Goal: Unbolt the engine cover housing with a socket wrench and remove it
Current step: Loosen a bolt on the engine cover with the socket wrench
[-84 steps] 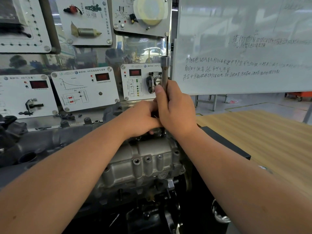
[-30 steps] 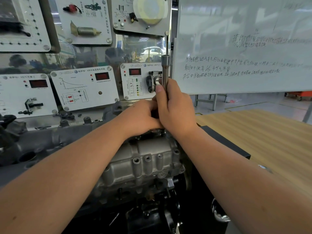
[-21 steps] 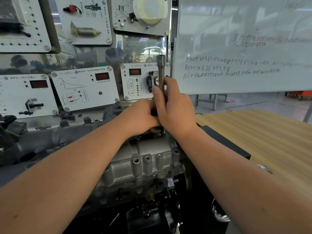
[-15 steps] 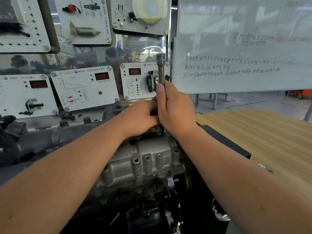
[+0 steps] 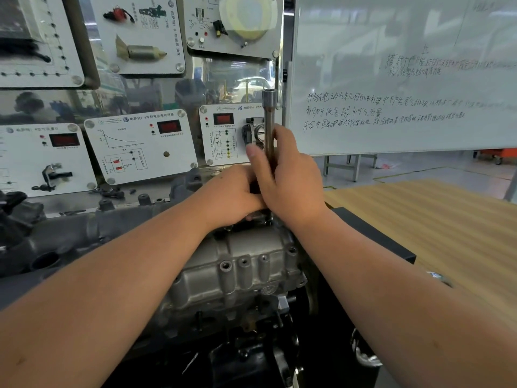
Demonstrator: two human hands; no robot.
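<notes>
head view showed the right hand (image 5: 291, 180) wrapped around the socket wrench (image 5: 269, 121), left hand (image 5: 232, 194) clenched at its base; the cast-metal engine cover housing (image 5: 240, 264) looked heavy, rigid, best lifted by its edges.

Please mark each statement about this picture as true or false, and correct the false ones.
1. The right hand grips the socket wrench. True.
2. The wrench lies flat on the wooden table. False: it stands about upright above the engine cover housing.
3. The left hand rests apart on the table. False: it sits against the right hand, at the wrench's lower end.
4. A whiteboard with handwriting stands behind the table. True.
5. The housing is already lifted off. False: it sits on the engine.
</notes>
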